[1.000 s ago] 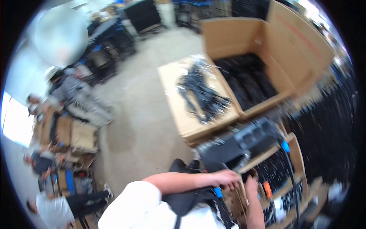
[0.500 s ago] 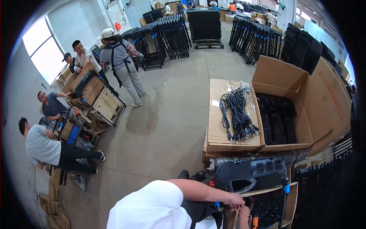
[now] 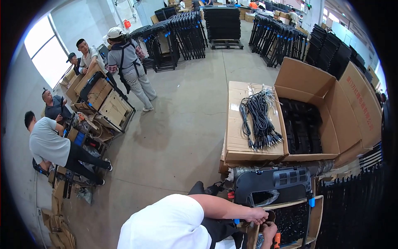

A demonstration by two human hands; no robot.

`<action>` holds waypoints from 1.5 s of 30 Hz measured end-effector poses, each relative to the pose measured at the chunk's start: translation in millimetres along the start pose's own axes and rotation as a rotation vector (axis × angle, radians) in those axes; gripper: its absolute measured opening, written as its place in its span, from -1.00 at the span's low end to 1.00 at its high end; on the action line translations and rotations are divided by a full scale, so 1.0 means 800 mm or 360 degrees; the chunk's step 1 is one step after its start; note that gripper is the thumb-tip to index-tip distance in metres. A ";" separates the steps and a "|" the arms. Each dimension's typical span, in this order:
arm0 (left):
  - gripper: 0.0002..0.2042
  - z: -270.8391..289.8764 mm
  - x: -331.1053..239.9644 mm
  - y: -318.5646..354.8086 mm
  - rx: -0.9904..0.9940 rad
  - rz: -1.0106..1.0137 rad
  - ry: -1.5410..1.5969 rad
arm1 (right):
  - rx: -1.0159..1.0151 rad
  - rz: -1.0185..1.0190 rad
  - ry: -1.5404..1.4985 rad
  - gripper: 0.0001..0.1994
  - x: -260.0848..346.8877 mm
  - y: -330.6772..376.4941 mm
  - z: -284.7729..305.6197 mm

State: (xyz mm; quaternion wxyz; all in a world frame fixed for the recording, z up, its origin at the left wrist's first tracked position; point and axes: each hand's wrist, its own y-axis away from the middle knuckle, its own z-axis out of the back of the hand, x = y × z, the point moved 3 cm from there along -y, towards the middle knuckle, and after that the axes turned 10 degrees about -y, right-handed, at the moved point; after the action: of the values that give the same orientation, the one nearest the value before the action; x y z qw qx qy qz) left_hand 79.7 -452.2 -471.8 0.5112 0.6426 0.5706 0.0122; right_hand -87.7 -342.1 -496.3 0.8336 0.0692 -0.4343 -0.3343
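Open carton (image 3: pixel 327 89) of black parts and cable bundle (image 3: pixel 259 120) on a closed box ahead; workers at left. Black vented panel (image 3: pixel 271 184), long and flat, lying across a wooden crate (image 3: pixel 317 216). Left hand (image 3: pixel 256 216) curled on crate's near edge just below panel; right hand (image 3: pixel 268 230) beneath, grip unclear.

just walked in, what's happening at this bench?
A person in a white shirt leans over a black panel-like unit resting on a wooden frame. The left hand rests at the frame's near edge; the right hand sits just below it, and what either grips is unclear. Beyond lie a bundle of black cables on a closed carton and an open carton of black parts. Other people work at the left.
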 end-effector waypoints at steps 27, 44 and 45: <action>-0.81 -0.051 -0.025 0.023 0.0329 0.0013 0.0187 | -0.0049 -0.0833 -0.1830 -0.45 -0.031 0.066 0.017; -0.85 0.020 -0.047 0.073 0.0045 -0.0335 0.0057 | 0.0414 -0.0582 -0.2004 -0.40 0.136 -0.098 -0.083; -0.85 0.020 -0.046 0.072 0.0048 -0.0331 0.0053 | 0.0407 -0.0582 -0.2026 -0.40 0.138 -0.099 -0.088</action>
State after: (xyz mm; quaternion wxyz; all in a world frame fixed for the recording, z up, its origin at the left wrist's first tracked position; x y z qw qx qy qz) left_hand 118.2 -480.0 -420.0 0.4905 0.5871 0.6428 -0.0390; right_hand -29.0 -483.3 -497.1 0.3305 0.0292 -0.8582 -0.3916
